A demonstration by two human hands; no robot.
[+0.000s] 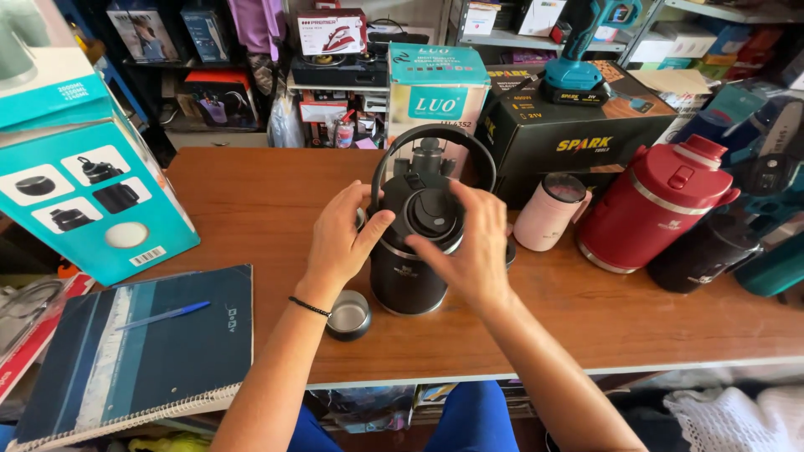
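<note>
A black insulated jug point(409, 276) with an arched carry handle point(432, 134) stands upright on the wooden table point(251, 201), right in front of me. My left hand point(345, 238) grips its upper left side. My right hand point(469, 243) lies over the right of the black lid point(429, 213), fingers spread on it. A small black cap with a silver inside point(348, 315) lies on the table just left of the jug's base, under my left wrist.
A pale pink tumbler point(548, 213), a red jug point(653, 205) and a dark jug point(703, 251) stand to the right. A teal box point(84, 184) and a spiral notebook with a blue pen point(142, 351) lie at left. Boxes and a cordless drill point(578, 50) line the back.
</note>
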